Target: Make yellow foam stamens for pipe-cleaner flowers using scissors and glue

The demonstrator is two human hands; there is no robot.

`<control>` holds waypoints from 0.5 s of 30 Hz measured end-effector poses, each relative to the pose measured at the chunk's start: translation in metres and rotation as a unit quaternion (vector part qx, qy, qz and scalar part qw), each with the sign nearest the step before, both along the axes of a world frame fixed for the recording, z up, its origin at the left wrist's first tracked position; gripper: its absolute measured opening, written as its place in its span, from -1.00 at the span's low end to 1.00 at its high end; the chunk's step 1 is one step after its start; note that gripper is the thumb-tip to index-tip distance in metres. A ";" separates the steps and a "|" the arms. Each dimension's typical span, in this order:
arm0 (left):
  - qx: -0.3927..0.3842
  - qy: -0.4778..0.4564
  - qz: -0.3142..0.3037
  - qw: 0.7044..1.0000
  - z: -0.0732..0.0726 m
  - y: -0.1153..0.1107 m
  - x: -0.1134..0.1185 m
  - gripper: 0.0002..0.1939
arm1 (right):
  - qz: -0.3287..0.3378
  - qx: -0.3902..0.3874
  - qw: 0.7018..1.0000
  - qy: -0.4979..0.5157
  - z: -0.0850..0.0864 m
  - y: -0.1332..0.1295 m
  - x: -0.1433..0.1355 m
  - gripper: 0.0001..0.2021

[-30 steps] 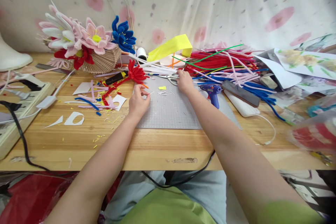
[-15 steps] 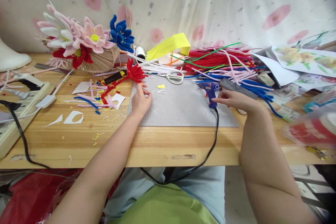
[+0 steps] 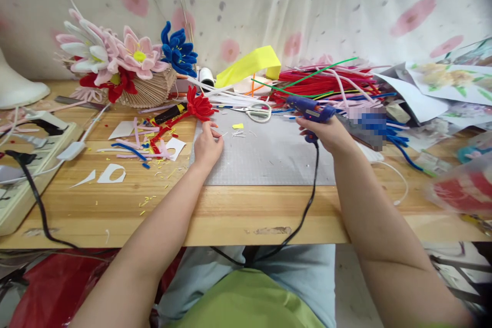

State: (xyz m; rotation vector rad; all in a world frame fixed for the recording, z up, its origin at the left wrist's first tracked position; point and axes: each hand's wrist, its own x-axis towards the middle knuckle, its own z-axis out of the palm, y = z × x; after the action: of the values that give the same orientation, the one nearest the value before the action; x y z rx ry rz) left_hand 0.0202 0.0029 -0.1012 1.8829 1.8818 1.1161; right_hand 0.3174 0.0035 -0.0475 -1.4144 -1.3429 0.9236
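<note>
Wooden table [image 3: 246,212]: right fingers [image 3: 307,125] wrap the blue glue gun [image 3: 312,108], left fingers [image 3: 216,134] pinch a white sliver [image 3: 225,135]

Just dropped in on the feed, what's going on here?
A person is working at a wooden table littered with craft bits. Their right hand grips a blue glue gun, its black cord running off the front edge. Their left hand, by the left part of the gray mat, appears to pinch a thin white strip. The scissors lie near the mat's back edge, and a red flower sits just beyond the left hand.
</note>
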 end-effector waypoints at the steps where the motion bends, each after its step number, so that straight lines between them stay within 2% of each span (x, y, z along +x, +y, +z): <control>1: -0.001 0.002 -0.001 1.000 -0.001 0.000 0.000 -0.62 | 0.048 0.000 0.999 0.022 0.002 0.000 -0.010 -0.58; 3: -0.008 0.008 -0.003 1.000 -0.002 0.000 -0.001 -0.62 | 0.139 -0.020 0.988 0.061 -0.001 0.001 -0.033 -0.58; 5: -0.016 0.012 -0.005 1.000 -0.002 -0.001 -0.002 -0.61 | 0.178 -0.040 0.981 0.066 -0.011 0.002 -0.055 -0.58; 7: -0.022 0.016 -0.006 1.000 -0.002 -0.002 -0.004 -0.61 | 0.175 -0.060 0.982 0.044 -0.025 0.004 -0.071 -0.61; 10: -0.027 0.023 -0.005 0.999 0.000 -0.003 -0.005 -0.60 | 0.165 -0.077 0.983 -0.023 -0.041 0.006 -0.080 -0.60; 15: -0.033 0.023 -0.012 0.999 0.001 -0.003 -0.003 -0.60 | 0.149 -0.046 0.985 -0.074 -0.044 0.001 -0.079 -0.60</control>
State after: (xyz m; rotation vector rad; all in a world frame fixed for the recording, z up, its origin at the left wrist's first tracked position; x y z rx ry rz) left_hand 0.0170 -0.0004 -0.1001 1.9057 1.8903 0.9984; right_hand 0.2386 0.0042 -0.0914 -1.3956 -1.6751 1.1033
